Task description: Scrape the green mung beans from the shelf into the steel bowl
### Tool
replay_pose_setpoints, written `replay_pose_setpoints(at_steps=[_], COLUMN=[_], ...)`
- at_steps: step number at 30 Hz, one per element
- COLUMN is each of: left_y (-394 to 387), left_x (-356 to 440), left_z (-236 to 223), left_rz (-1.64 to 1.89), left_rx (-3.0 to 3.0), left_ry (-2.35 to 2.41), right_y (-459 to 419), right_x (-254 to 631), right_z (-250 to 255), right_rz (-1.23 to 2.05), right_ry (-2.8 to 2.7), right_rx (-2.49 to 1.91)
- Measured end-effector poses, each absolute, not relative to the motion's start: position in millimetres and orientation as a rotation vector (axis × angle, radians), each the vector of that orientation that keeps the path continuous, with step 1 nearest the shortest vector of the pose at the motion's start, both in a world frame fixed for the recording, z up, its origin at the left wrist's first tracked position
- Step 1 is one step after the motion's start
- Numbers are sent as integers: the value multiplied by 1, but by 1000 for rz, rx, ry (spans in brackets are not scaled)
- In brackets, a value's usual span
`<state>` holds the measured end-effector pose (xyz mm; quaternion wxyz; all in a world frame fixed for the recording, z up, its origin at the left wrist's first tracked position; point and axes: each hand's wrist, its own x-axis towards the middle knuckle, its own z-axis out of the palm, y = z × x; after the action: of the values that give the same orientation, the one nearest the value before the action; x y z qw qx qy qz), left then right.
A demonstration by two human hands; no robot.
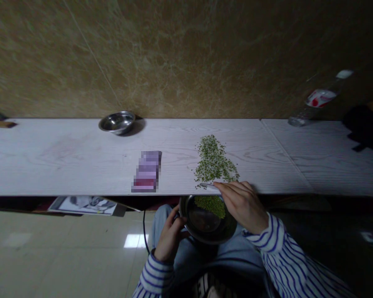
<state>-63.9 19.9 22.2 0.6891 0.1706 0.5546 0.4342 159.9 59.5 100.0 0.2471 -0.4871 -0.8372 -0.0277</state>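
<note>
My left hand (173,234) grips the left rim of a metal bowl (202,229), which rests over my lap just below the table's front edge. Small green beans (209,205) fill the far part of that bowl. My right hand (244,203) is closed around a pale spoon (207,186), whose tip points left and lies low at the table's edge. More small green beans (213,159) are scattered on the table just beyond the spoon. Part of the bowl's right rim is hidden behind my right hand.
A second metal bowl (117,123) stands by the wall on the white wood-grain table (65,165). A blurred-out purple, phone-like object (147,171) lies left of the beans. At the back right are a clear bottle (320,99) and a dark item (366,128). Papers (83,205) lie under the tabletop.
</note>
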Motion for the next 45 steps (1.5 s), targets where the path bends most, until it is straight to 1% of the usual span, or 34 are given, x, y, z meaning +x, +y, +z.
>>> replay_pose_setpoints(at_steps=[13,23,34,45], left_y=[19,15,17,16], left_x=[-63,-71,-74,-80], left_z=[31,21,24,21], left_rz=[1021,1011,1032,1006], left_rx=[362,388,372,369], left_ry=[1239,1243,1271,1214], right_y=[65,61,49,59], right_x=[149,143,130,143], right_z=[100,101,102,99], right_rz=[-97,-66,3,-108], right_ry=[-2279,-2291,-2343,-2247], right_rx=[-1339,-1313,-1239,-1356])
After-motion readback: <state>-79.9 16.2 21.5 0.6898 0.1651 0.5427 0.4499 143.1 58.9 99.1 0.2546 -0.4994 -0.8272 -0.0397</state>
